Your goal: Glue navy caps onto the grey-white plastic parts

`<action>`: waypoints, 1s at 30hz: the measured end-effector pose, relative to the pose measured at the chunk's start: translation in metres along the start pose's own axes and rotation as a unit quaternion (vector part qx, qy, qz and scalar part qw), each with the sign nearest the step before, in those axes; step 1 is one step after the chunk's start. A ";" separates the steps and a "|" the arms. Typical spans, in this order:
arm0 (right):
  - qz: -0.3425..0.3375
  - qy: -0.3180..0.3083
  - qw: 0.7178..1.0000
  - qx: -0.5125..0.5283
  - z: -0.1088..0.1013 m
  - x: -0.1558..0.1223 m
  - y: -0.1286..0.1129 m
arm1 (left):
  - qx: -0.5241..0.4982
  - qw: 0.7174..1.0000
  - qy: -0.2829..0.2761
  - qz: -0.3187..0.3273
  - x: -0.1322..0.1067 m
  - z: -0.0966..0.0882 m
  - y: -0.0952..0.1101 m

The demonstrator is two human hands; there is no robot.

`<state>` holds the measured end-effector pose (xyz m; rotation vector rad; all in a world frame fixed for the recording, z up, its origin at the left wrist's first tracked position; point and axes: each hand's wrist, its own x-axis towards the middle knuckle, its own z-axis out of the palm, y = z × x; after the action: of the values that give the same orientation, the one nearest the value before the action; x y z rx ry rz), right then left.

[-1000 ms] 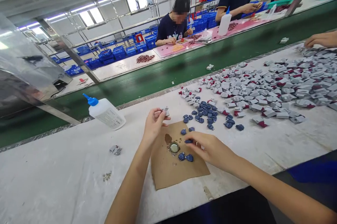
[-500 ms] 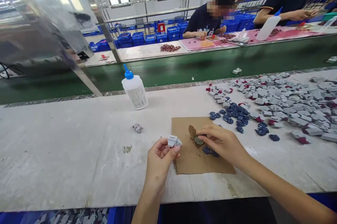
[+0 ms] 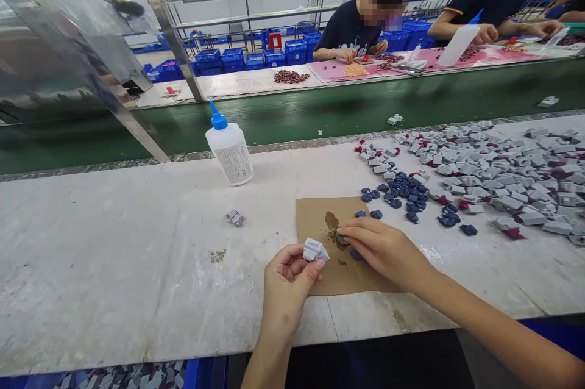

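A small light grey plastic piece (image 3: 314,250) is pinched between the thumb and fingers of my left hand (image 3: 290,276), just over the left part of a brown cardboard sheet (image 3: 315,218). My right hand (image 3: 388,252) is closed at the fingertips on the rim of a small round bottle cap (image 3: 342,240), which seems tilted; the fingers partly cover it. Around the cap are a dark wet stain (image 3: 332,220) and small crumbs on the cardboard. Dark blue pieces (image 3: 355,253) lie beside and partly under my right hand.
A white squeeze bottle with a blue tip (image 3: 232,154) stands at the back left. One grey piece (image 3: 235,217) lies before it. Dark blue pieces (image 3: 409,191) and a big pile of grey and maroon pieces (image 3: 512,175) spread right. Across a green belt (image 3: 283,117), two people work.
The camera view has shifted a little. My left hand has brought the grey piece closer to the bottle cap. Under my right fingers the cap has tipped and is more covered.
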<state>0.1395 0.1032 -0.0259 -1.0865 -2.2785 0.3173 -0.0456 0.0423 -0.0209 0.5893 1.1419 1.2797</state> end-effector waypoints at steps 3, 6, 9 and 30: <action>0.071 0.046 0.992 0.089 -0.020 0.011 -0.025 | -0.006 1.000 -0.005 0.002 -0.002 0.002 0.000; 0.100 0.047 0.983 0.149 -0.035 0.018 -0.048 | -0.030 0.999 -0.002 0.016 -0.006 0.008 0.003; 0.067 0.034 0.983 0.165 -0.038 0.018 -0.058 | -0.051 0.998 0.015 0.031 -0.011 0.016 0.007; 0.048 -0.027 0.974 0.221 -0.041 0.013 -0.056 | -0.009 1.000 -0.015 0.011 -0.016 0.016 0.019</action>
<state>0.1221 0.0760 0.0372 -0.9588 -2.0630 0.8565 -0.0374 0.0355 0.0073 0.6088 1.1006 1.2944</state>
